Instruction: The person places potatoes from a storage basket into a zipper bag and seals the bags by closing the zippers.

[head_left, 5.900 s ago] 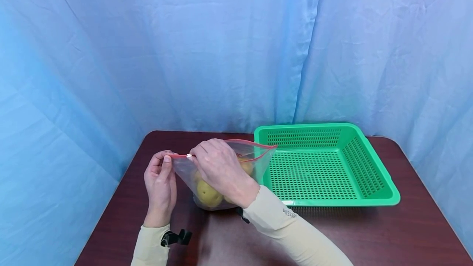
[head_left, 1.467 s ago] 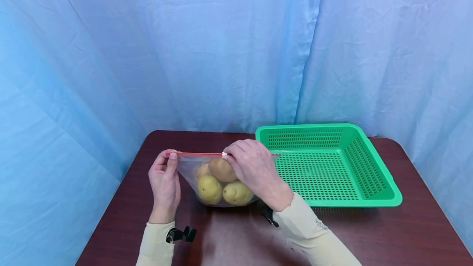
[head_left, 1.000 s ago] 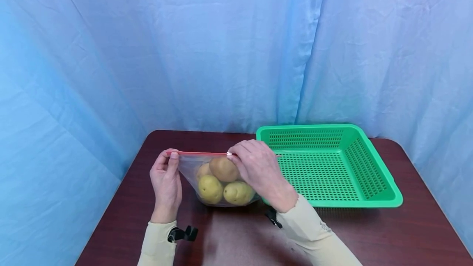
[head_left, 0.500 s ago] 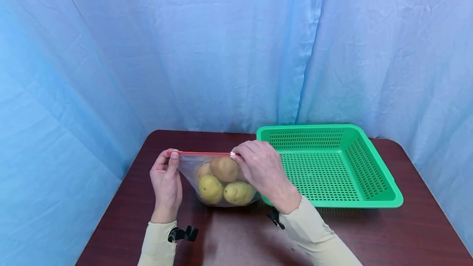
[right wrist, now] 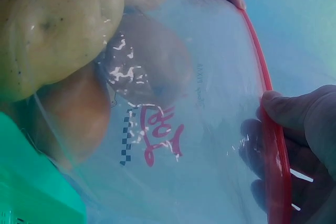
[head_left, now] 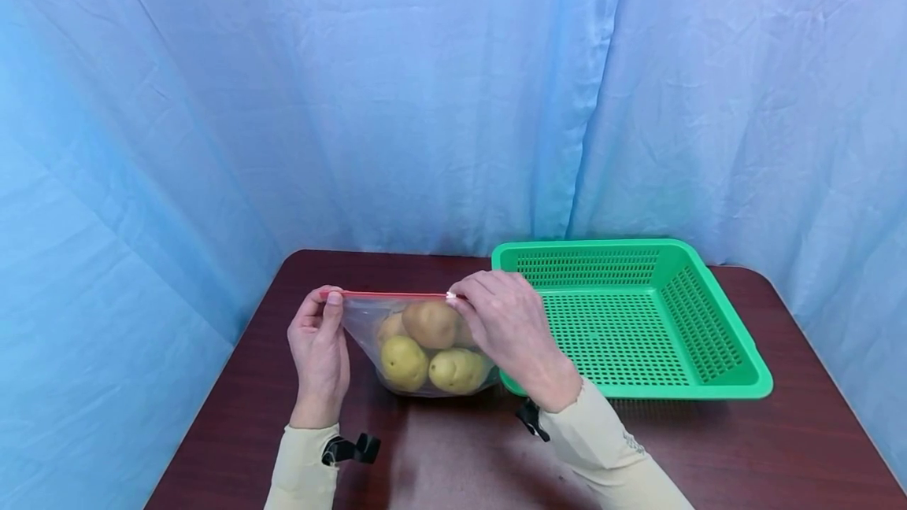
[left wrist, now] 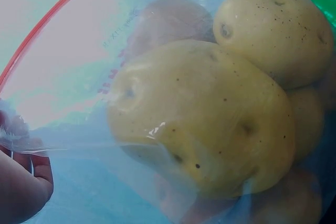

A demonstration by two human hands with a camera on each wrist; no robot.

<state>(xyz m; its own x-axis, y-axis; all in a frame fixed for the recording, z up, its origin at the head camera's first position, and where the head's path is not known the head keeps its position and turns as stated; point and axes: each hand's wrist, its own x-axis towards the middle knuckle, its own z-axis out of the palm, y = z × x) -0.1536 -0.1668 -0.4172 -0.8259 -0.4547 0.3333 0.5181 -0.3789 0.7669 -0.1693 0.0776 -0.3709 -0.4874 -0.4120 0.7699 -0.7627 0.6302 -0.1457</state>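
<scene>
A clear zipper bag (head_left: pixel 361 321) with a red zip strip (head_left: pixel 397 294) stands on the table, holding several potatoes (head_left: pixel 404 364). My left hand (head_left: pixel 319 352) pinches the strip's left end between thumb and fingers. Farther right along the strip, my right hand (head_left: pixel 506 325) pinches it at a small white slider (head_left: pixel 450 295). Between the hands the strip runs taut and straight. In the right wrist view, the thumb (right wrist: pixel 294 109) presses the red strip from one side, with fingers behind the film. Beyond the right hand, the strip's end is hidden in the head view.
Right of the bag sits a green perforated basket (head_left: pixel 737 321), its near left corner close behind the bag and right hand. The dark wooden table (head_left: pixel 786 447) has blue curtains (head_left: pixel 425 101) behind it and along the sides.
My right hand has slid right along the zip strip with the slider, from near the left hand to past the middle; the bag's mouth, gaping earlier, now lies straight. My left hand has barely moved.
</scene>
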